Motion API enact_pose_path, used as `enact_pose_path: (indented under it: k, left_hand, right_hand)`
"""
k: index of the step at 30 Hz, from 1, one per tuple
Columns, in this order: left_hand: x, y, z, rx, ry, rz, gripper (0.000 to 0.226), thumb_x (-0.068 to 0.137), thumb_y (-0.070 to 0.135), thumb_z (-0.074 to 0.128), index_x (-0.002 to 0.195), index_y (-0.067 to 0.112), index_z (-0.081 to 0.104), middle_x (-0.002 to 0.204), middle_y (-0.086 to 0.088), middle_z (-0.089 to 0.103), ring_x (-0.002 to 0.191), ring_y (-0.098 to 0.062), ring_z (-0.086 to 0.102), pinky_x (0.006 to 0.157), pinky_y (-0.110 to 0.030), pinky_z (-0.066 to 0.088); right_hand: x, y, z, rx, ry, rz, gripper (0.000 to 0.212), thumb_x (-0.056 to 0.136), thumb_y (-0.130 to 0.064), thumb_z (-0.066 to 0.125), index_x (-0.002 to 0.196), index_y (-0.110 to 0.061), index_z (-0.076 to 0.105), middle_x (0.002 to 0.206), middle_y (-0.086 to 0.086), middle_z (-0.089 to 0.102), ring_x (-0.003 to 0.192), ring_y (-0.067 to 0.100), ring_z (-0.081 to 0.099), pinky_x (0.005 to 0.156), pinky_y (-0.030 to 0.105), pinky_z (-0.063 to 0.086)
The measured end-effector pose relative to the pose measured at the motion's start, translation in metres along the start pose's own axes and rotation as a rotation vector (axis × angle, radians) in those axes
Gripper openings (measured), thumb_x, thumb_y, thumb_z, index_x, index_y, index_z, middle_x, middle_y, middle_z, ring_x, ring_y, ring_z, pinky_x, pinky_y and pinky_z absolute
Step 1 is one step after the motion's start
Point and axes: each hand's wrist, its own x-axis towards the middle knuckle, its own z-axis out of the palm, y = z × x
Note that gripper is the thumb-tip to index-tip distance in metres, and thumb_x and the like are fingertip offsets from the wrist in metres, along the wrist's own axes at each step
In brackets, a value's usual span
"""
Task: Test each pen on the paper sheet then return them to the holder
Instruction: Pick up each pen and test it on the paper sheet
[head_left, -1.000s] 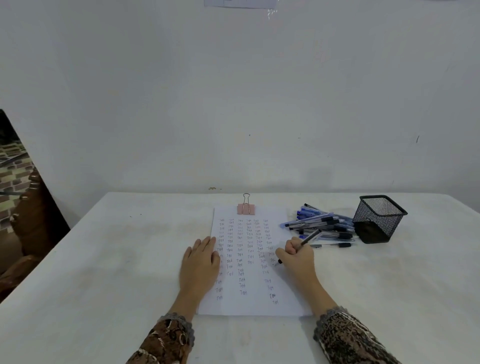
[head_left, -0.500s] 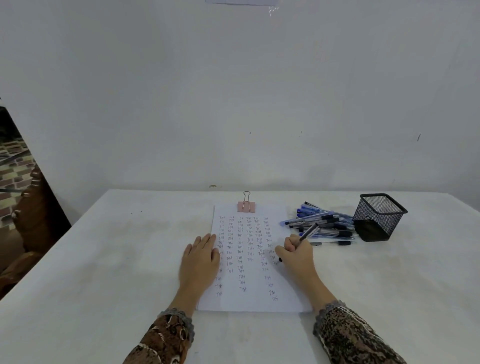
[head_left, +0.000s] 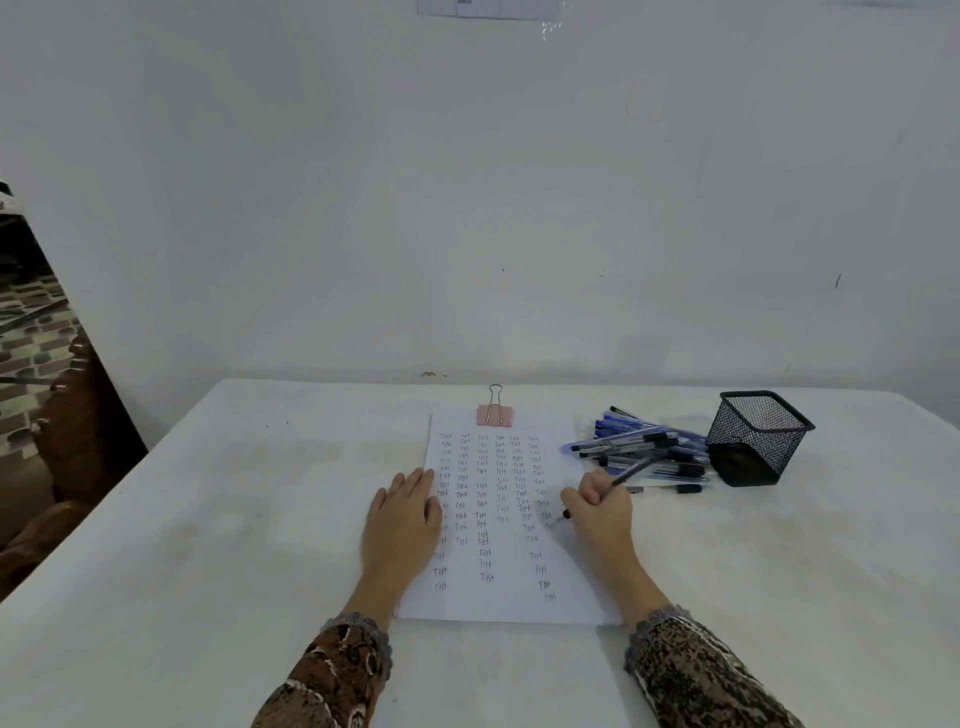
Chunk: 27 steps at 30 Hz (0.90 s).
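A white paper sheet (head_left: 506, 603) covered with columns of small written words lies on the table, held at its top by a pink binder clip (head_left: 494, 413). My left hand (head_left: 405, 514) rests flat on the sheet's left edge. My right hand (head_left: 600, 506) grips a dark pen (head_left: 631, 472) with its tip on the sheet's right side. A pile of several blue and black pens (head_left: 641, 449) lies right of the sheet. The black mesh holder (head_left: 756, 439) stands beyond the pile, with no pens showing above its rim.
The white table (head_left: 208, 545) reaches to a plain white wall at the back. A dark wooden piece of furniture (head_left: 72, 431) stands off the table's left side. Patterned sleeves cover both forearms at the table's near edge.
My right hand with the pen has shifted slightly up the right side of the sheet while writing. My left hand has stayed flat on the paper.
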Motion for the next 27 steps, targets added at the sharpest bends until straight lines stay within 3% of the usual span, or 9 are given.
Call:
enact_pose_path:
  k: [2, 7, 10, 12, 14, 17, 21, 25, 27]
  left_hand:
    - [0.0, 0.001, 0.0, 0.01, 0.001, -0.005, 0.046, 0.099, 0.024, 0.025, 0.144, 0.02, 0.025, 0.153, 0.004, 0.024, 0.142, -0.015, 0.014, 0.116, -0.031, 0.008]
    - [0.0, 0.001, 0.001, 0.016, 0.005, -0.012, 0.047, 0.099, 0.025, 0.024, 0.145, 0.02, 0.024, 0.153, 0.004, 0.023, 0.143, -0.014, 0.014, 0.116, -0.031, 0.008]
    - [0.0, 0.001, 0.001, 0.001, 0.003, -0.017, 0.047, 0.099, 0.025, 0.025, 0.145, 0.02, 0.024, 0.153, 0.005, 0.022, 0.143, -0.014, 0.013, 0.116, -0.031, 0.007]
    - [0.0, 0.001, 0.001, -0.006, 0.006, -0.018, 0.047, 0.099, 0.026, 0.025, 0.145, 0.02, 0.024, 0.153, 0.005, 0.022, 0.143, -0.014, 0.013, 0.117, -0.031, 0.007]
    - [0.0, 0.001, 0.001, -0.005, 0.006, -0.02, 0.047, 0.099, 0.026, 0.025, 0.145, 0.021, 0.025, 0.153, 0.005, 0.023, 0.143, -0.013, 0.013, 0.117, -0.03, 0.007]
    - [0.0, 0.001, 0.002, 0.003, 0.006, -0.017, 0.047, 0.099, 0.026, 0.025, 0.145, 0.021, 0.025, 0.153, 0.006, 0.022, 0.143, -0.013, 0.013, 0.116, -0.03, 0.007]
    - [0.0, 0.002, 0.0, -0.003, 0.004, -0.025, 0.047, 0.099, 0.026, 0.025, 0.145, 0.021, 0.024, 0.153, 0.006, 0.022, 0.143, -0.013, 0.012, 0.117, -0.03, 0.007]
    - [-0.001, 0.002, 0.0, -0.02, 0.004, -0.029, 0.047, 0.099, 0.026, 0.026, 0.145, 0.021, 0.025, 0.153, 0.005, 0.022, 0.143, -0.013, 0.013, 0.117, -0.031, 0.007]
    - [-0.001, 0.001, 0.001, -0.029, 0.004, -0.028, 0.047, 0.098, 0.026, 0.026, 0.145, 0.021, 0.026, 0.153, 0.005, 0.023, 0.142, -0.013, 0.014, 0.117, -0.031, 0.007]
  right_hand:
    - [0.003, -0.003, -0.007, 0.325, 0.059, 0.19, 0.05, 0.08, 0.003, 0.058, 0.047, -0.023, 0.033, 0.04, -0.007, 0.03, 0.033, 0.003, 0.026, 0.035, 0.013, 0.026]
    - [0.012, -0.007, -0.018, 0.788, -0.012, 0.436, 0.046, 0.092, -0.058, 0.029, 0.07, -0.02, 0.044, 0.038, -0.004, 0.031, 0.027, 0.006, 0.022, 0.032, 0.012, 0.014]
    - [0.007, -0.007, -0.01, 0.897, -0.021, 0.432, 0.037, 0.097, -0.046, 0.032, 0.081, -0.018, 0.051, 0.04, -0.005, 0.034, 0.032, 0.008, 0.029, 0.033, 0.016, 0.024]
    - [0.005, -0.009, -0.006, 0.994, -0.047, 0.427, 0.016, 0.088, -0.03, 0.057, 0.085, -0.014, 0.058, 0.048, -0.004, 0.042, 0.039, 0.011, 0.036, 0.038, 0.019, 0.035]
    - [0.002, -0.005, -0.004, 1.121, -0.1, 0.429, 0.031, 0.063, -0.022, 0.082, 0.088, -0.011, 0.068, 0.054, -0.004, 0.047, 0.039, 0.01, 0.036, 0.037, 0.019, 0.035]
    - [0.0, 0.005, -0.006, 1.214, -0.072, 0.442, 0.029, 0.072, -0.03, 0.075, 0.097, -0.015, 0.069, 0.054, -0.006, 0.043, 0.038, 0.011, 0.033, 0.037, 0.019, 0.031]
    - [-0.002, 0.009, -0.009, 1.242, -0.007, 0.304, 0.059, 0.03, -0.023, 0.093, 0.081, -0.024, 0.065, 0.053, -0.006, 0.037, 0.043, 0.013, 0.035, 0.052, 0.024, 0.032]
    - [-0.002, 0.005, -0.008, 1.156, 0.147, 0.324, 0.011, 0.08, -0.031, 0.06, 0.082, -0.024, 0.053, 0.048, -0.006, 0.034, 0.04, 0.012, 0.033, 0.051, 0.021, 0.032]
    - [-0.002, 0.005, -0.007, 1.138, 0.192, 0.358, 0.022, 0.096, -0.033, 0.037, 0.083, -0.024, 0.052, 0.048, -0.006, 0.034, 0.04, 0.011, 0.033, 0.056, 0.023, 0.026]
